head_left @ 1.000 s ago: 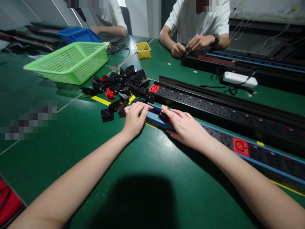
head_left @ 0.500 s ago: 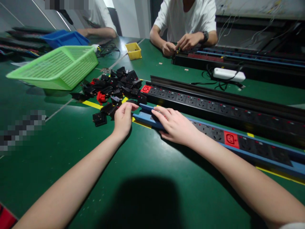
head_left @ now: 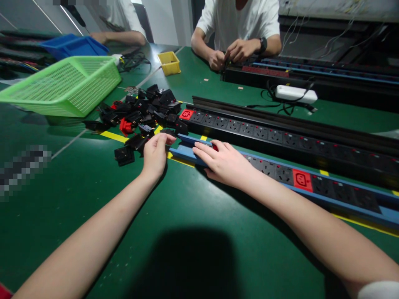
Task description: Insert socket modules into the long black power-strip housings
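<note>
My right hand (head_left: pixel 226 162) lies over a blue metal rail (head_left: pixel 183 154), its fingers bent across the top and its thumb at the near side. A row of black sockets (head_left: pixel 266 167) with one red socket (head_left: pixel 302 180) sits in the rail's channel. Part of the row is hidden under the hand, and a bit of red shows behind its fingers. At the rail's left end is my left hand (head_left: pixel 155 154), fingers curled together. What it holds, if anything, is hidden. Beside it lies a pile of loose black socket modules (head_left: pixel 152 106), including a red module (head_left: pixel 126 126).
Behind the blue rail runs a black rail (head_left: pixel 243 132) filled with sockets. A green basket (head_left: pixel 77 93), a blue bin (head_left: pixel 75 46) and a small yellow box (head_left: pixel 169 65) stand farther back. A white power strip (head_left: pixel 296 94) lies at right. Another person's hands (head_left: pixel 232 55) work across the green table.
The view has shifted slightly, so most things appear a little farther left. Both hands stay at nearly the same places on and beside the blue rail. Red now shows behind my right fingers.
</note>
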Action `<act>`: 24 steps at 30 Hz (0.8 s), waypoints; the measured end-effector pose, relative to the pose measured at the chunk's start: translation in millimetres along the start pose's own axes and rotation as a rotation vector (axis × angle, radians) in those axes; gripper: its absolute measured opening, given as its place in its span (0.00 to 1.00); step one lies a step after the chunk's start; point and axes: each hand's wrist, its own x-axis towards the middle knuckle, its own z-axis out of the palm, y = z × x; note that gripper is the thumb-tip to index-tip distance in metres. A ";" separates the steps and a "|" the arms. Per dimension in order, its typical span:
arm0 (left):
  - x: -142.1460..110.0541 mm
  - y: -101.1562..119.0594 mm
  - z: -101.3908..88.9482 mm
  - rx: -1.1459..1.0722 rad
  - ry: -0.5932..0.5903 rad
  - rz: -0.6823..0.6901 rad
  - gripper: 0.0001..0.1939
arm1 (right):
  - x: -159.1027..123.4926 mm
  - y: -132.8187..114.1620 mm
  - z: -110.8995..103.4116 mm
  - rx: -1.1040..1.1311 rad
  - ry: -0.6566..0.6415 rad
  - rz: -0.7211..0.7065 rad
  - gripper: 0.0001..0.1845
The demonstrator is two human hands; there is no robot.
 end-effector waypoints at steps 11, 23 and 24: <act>1.0 -1.6 -0.2 0.017 -0.009 -0.012 0.16 | -1.1 -2.2 3.6 -0.118 0.043 -0.015 0.11; 1.0 -3.4 0.1 -0.032 -0.007 -0.010 0.15 | -2.9 -3.5 10.4 -0.212 0.086 -0.049 0.13; 1.1 -3.4 0.1 -0.032 -0.008 -0.015 0.16 | -3.0 -3.6 10.2 -0.216 0.086 -0.050 0.13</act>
